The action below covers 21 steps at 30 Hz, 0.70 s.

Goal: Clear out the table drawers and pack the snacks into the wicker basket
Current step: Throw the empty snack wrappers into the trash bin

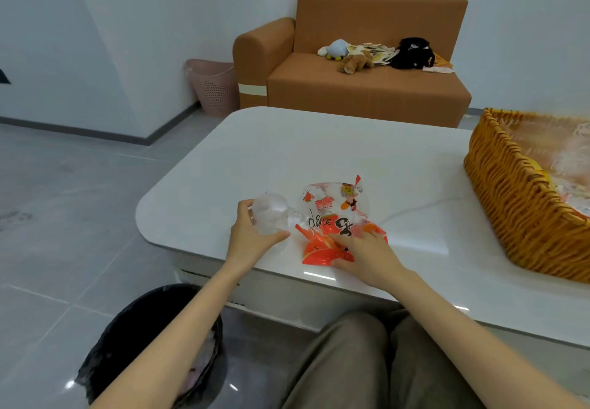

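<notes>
**Q:** ok so what's in each of your hands?

**A:** My left hand (252, 239) has its fingers and thumb curled round a clear plastic cup (269, 213), holding it just above the white worktop (319, 146). My right hand (367, 255) is down on the red-and-orange snack bag (322, 217). The fingers are spread over the top and the thumb is tucked against the near edge, so the crumpled end is pinched between them. The hands are close together, and the cup almost touches the bag's left side.

**Q:** and where's the bag compared to the basket?

**A:** The bag lies flat on the worktop. Its clear printed half sticks out beyond my right fingertips and the scrunched orange half is under my palm. The wicker basket (510, 217) sits on the same worktop, well off to the right of my right hand and a bit further away from me. There's already something yellow and some pale wrappers inside, but they're too blurry to name.

**Q:** anything else around?

**A:** A black bin (143, 328) stands on the floor under my left forearm, right beside my knee. Far beyond both hands there's an orange sofa (367, 89) with plush toys (354, 62) on the seat. A pink plastic basket (214, 86) stands by its arm, off beyond my left hand.
</notes>
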Each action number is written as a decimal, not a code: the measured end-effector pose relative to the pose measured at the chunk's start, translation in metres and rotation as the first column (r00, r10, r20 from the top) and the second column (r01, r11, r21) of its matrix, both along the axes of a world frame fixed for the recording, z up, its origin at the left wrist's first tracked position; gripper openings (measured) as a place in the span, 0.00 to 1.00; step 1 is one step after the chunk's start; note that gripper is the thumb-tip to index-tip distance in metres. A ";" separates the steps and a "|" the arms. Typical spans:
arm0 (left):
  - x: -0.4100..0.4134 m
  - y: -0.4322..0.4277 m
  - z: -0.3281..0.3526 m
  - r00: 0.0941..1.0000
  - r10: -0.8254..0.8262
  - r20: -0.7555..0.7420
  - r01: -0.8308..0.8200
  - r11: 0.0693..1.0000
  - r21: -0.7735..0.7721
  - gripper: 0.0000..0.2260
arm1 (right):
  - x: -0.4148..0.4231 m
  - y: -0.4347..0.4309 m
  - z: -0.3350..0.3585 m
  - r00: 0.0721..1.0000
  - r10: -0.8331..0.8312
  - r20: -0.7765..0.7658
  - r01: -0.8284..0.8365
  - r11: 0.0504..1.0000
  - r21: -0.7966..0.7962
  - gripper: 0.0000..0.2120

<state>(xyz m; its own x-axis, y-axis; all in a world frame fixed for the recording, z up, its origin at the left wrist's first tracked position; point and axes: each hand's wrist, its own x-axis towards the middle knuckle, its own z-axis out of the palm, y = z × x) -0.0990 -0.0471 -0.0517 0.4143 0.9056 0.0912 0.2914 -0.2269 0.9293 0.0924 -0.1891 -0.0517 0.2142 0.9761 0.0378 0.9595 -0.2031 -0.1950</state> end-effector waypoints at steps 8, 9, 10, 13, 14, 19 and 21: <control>-0.047 -0.005 0.016 0.991 0.071 0.118 -0.071 0.997 0.001 0.33 | -0.020 0.006 0.004 0.995 -0.094 0.015 0.094 0.996 0.008 0.14; -0.054 -0.006 0.019 0.988 0.078 0.132 -0.078 0.997 -0.005 0.32 | -0.023 0.008 0.003 0.994 -0.106 0.032 0.106 0.994 0.005 0.14; -0.061 -0.007 0.021 0.986 0.085 0.142 -0.085 0.996 -0.010 0.33 | -0.025 0.009 0.001 0.992 -0.123 0.038 0.123 0.992 0.004 0.13; -0.080 -0.011 0.024 0.982 0.097 0.165 -0.095 0.995 -0.016 0.33 | -0.029 0.011 -0.003 0.984 -0.177 -0.010 0.176 0.984 -0.030 0.06; -0.086 -0.013 0.025 0.980 0.099 0.170 -0.098 0.995 -0.014 0.33 | -0.030 0.012 -0.004 0.981 -0.192 -0.038 0.189 0.980 -0.064 0.05; -0.111 -0.021 0.027 0.976 0.094 0.198 -0.092 0.996 -0.019 0.33 | -0.027 0.014 -0.001 0.948 -0.249 -0.199 0.224 0.964 -0.144 0.13; -0.119 -0.025 0.025 0.973 0.089 0.213 -0.087 0.996 -0.020 0.33 | -0.030 0.010 -0.001 0.955 -0.238 -0.177 0.224 0.970 -0.097 0.13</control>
<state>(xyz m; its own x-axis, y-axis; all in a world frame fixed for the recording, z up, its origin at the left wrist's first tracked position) -0.2182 -0.0720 -0.0264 0.3052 0.9388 0.1595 0.1046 -0.1996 0.9743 0.0626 -0.1789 -0.0525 0.4304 0.8976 -0.0952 0.8328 -0.4356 -0.3415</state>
